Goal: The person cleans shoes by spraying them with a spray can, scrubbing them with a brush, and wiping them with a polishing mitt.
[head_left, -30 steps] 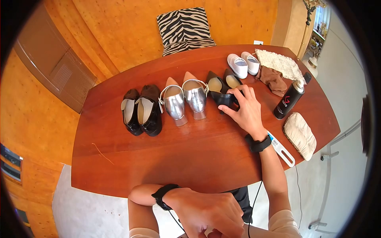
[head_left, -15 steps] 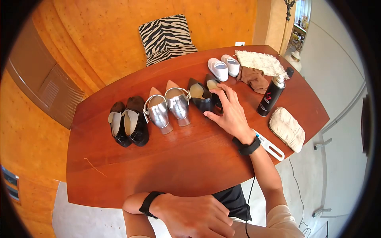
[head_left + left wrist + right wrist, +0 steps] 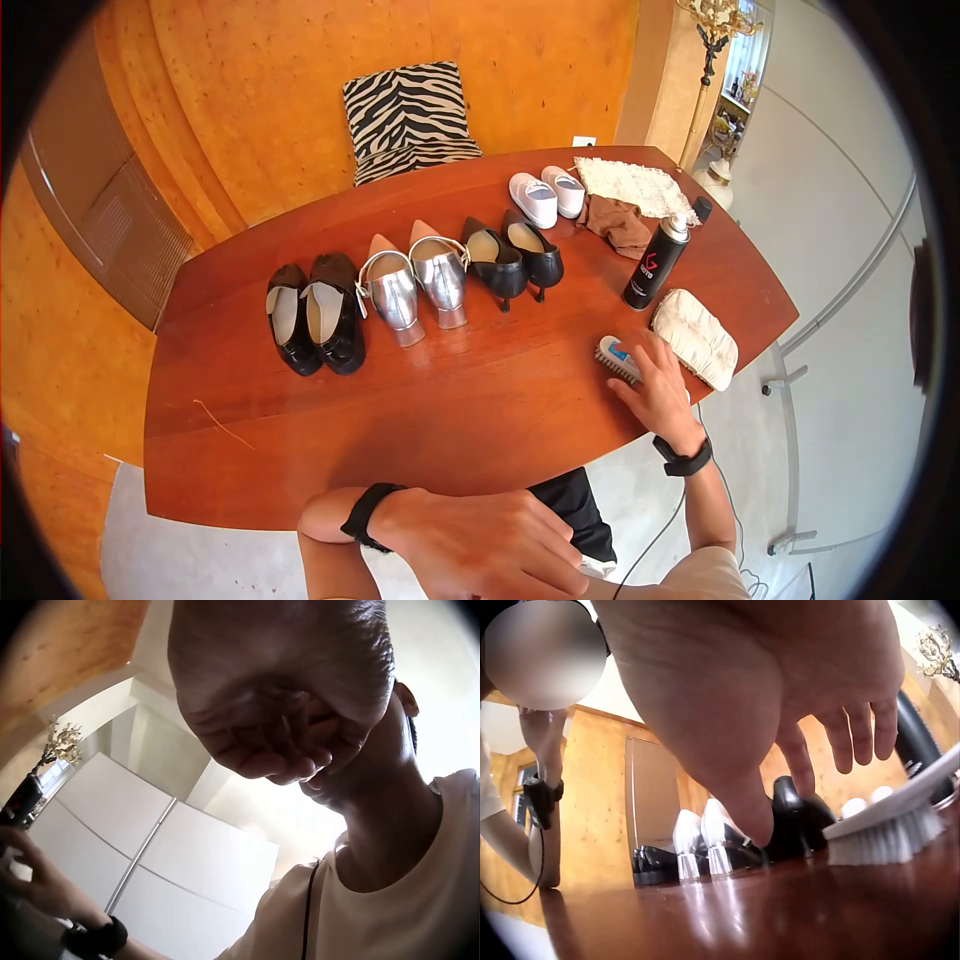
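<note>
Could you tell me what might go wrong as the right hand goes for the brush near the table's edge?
The brush lies near the table edge, so a clumsy grip by the right hand might push it off. The spray can stands upright just beyond; a lifting sweep could topple it toward the black heels.

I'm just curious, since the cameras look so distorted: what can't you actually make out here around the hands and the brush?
- Brush handle: head view, hidden under the right hand.
- Whether the fingers grip it: right wrist view, palm blocks the contact.
- Left hand: head view, cut off by the bottom edge.
- Spray can label: too small to read.
</note>
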Demonstrator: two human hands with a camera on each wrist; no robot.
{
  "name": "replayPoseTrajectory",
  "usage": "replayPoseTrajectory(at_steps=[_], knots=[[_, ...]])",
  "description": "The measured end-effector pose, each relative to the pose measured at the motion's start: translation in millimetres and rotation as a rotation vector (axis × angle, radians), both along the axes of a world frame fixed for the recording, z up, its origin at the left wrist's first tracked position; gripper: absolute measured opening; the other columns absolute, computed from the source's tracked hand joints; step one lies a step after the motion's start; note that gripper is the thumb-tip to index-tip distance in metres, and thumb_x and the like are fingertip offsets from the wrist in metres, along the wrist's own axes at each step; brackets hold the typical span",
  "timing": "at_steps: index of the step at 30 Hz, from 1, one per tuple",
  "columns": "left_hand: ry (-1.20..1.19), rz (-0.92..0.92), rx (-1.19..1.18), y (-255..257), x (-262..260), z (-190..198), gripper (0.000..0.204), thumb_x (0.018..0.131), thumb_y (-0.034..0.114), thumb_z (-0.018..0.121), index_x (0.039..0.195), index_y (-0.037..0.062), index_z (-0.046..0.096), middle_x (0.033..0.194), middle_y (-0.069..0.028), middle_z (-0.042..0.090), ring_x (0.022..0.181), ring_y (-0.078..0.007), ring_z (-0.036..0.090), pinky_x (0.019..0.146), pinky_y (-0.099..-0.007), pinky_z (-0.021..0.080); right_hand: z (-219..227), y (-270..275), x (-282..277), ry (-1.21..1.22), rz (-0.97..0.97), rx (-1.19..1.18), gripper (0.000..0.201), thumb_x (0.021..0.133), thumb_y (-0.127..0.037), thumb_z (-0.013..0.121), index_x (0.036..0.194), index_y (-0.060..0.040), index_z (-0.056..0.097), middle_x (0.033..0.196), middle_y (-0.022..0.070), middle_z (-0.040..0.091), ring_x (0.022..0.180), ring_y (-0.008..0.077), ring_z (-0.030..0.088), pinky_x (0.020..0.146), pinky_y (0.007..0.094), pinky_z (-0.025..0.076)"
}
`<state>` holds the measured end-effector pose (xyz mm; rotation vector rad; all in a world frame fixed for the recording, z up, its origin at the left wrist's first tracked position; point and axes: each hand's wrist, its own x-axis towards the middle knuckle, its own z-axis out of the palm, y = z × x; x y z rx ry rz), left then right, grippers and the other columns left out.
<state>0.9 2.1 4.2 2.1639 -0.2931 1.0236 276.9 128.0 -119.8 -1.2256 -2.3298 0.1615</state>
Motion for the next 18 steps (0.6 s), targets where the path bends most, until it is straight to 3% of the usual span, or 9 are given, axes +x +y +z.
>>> replayPoseTrajectory(at_steps=[7, 12, 18], knots=[[-0.019, -0.092, -0.125, -7, 4, -5, 0.017, 0.086, 0.016, 0.078, 0.089, 0.0015, 0.07, 0.07, -0.0056, 0.059, 0.058, -0.0217, 0.058, 0.051, -0.0344, 0.04, -21, 9, 36, 0.023, -0.086, 0.033, 0.044, 0.095, -0.002, 0.062, 0.139, -0.0052, 0.058, 0.137, 0.0203, 0.057, 0.129, 0.0417, 0.053, 0.109, 0.0467, 0.043], [-0.024, -0.326, -0.321, -10, 8, -17, 0.021, 0.087, 0.019, 0.081, 0.092, 0.0023, 0.07, 0.066, -0.0042, 0.056, 0.057, -0.0222, 0.056, 0.051, -0.0345, 0.04, -27, 23, 47, 0.081, -0.114, 0.043, 0.049, 0.093, 0.003, 0.06, 0.141, -0.0078, 0.057, 0.136, 0.0182, 0.058, 0.128, 0.0398, 0.053, 0.108, 0.0469, 0.043], [-0.064, -0.355, -0.331, -9, 11, -25, 0.032, 0.086, 0.029, 0.085, 0.095, 0.0017, 0.07, 0.065, -0.0035, 0.056, 0.057, -0.0234, 0.055, 0.051, -0.0355, 0.04, -29, 37, 51, 0.067, -0.129, 0.044, 0.051, 0.093, 0.0, 0.063, 0.142, -0.0092, 0.056, 0.135, 0.0183, 0.057, 0.127, 0.04, 0.053, 0.108, 0.0467, 0.043]])
